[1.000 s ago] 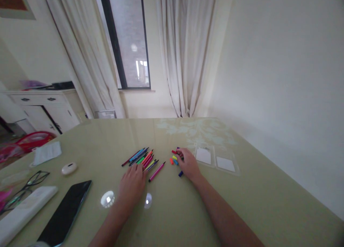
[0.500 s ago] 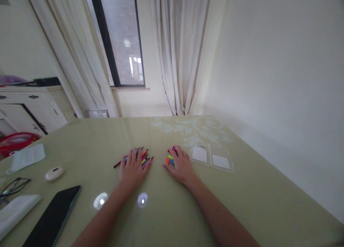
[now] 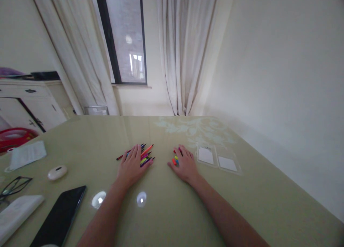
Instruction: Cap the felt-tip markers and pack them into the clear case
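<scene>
My left hand (image 3: 131, 170) lies flat on a pile of slim felt-tip pens (image 3: 145, 156) in several colours, their dark tips pointing away to the right. Its fingers are stretched out close together, and the thumb reaches along the pile's near side. Part of the pile is hidden under the palm and fingers. Across a gap, my right hand (image 3: 186, 164) rests over a few small bright pieces (image 3: 174, 161) in orange, yellow, blue and red, which look like pen caps. The right fingers are spread and slightly bent, partly covering these pieces.
Right of my right hand lies an open clear plastic case (image 3: 216, 158) with white inserts. On the left are a black phone (image 3: 60, 214), a white box (image 3: 20, 213), glasses (image 3: 16, 186), a white oval case (image 3: 57, 172) and a face mask (image 3: 28, 154). A wall borders the right side.
The left fingers have drawn closer together, and the pens beneath have shifted, with an orange one now sticking out further. My right hand stays over the small pieces. The view has moved slightly.
</scene>
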`<state>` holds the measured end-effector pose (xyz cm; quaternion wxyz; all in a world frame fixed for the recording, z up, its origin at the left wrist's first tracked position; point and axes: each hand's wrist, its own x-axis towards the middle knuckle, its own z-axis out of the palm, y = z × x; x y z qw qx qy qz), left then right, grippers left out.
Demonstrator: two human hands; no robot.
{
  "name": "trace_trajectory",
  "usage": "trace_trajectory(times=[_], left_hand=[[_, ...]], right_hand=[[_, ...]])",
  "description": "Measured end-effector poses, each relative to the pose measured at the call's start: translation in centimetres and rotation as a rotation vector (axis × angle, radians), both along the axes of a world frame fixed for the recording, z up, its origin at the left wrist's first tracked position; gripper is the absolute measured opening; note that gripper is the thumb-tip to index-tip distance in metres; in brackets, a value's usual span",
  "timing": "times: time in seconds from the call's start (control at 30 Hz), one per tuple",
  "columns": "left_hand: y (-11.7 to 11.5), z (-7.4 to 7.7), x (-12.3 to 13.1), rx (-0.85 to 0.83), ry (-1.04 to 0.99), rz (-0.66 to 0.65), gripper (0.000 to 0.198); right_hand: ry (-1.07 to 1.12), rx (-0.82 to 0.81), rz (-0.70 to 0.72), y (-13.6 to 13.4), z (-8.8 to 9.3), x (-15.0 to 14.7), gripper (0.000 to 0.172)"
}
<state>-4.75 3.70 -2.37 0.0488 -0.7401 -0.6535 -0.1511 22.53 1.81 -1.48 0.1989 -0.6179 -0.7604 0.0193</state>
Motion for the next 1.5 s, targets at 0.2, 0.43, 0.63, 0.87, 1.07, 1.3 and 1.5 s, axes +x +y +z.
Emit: trace_trajectory(times=[0.2,0.43,0.63,0.87,1.07,1.3,1.5], left_hand=[[-0.1,-0.1,-0.3,0.116,-0.369,0.491,0.088],[1.9,-0.2,-0.1,0.112,-0.682,0.316,0.083],[2.8,0.0,0.3,0.201,-0.775,0.262,0.07],[-0.8,1.0,3.7,0.268,-0.403,0.014,0.053],[-3.9,-0.6,8.2,0.186,-0.171,-0.268,0.051],[-3.4,-0.9,8.3,0.132,-0.287,-0.424,0.051],[-3.6,-1.0,7.6,0.102,-0.369,-0.473,0.049]], right_hand=[[-0.036,-0.051,-0.028,1.8,0.0,-0.3,0.076],[0.008,-0.022,-0.005,2.1,-0.1,-0.4,0.071],[0.016,-0.007,-0.03,2.1,-0.2,-0.3,0.067],[0.064,0.052,0.16,2.0,0.0,-0.1,0.027],[0.052,0.057,0.218,1.4,0.4,-0.3,0.015],[0.107,0.02,0.165,1.8,0.5,-0.5,0.023],[0.225,0.13,-0.015,1.8,0.7,0.1,0.04]])
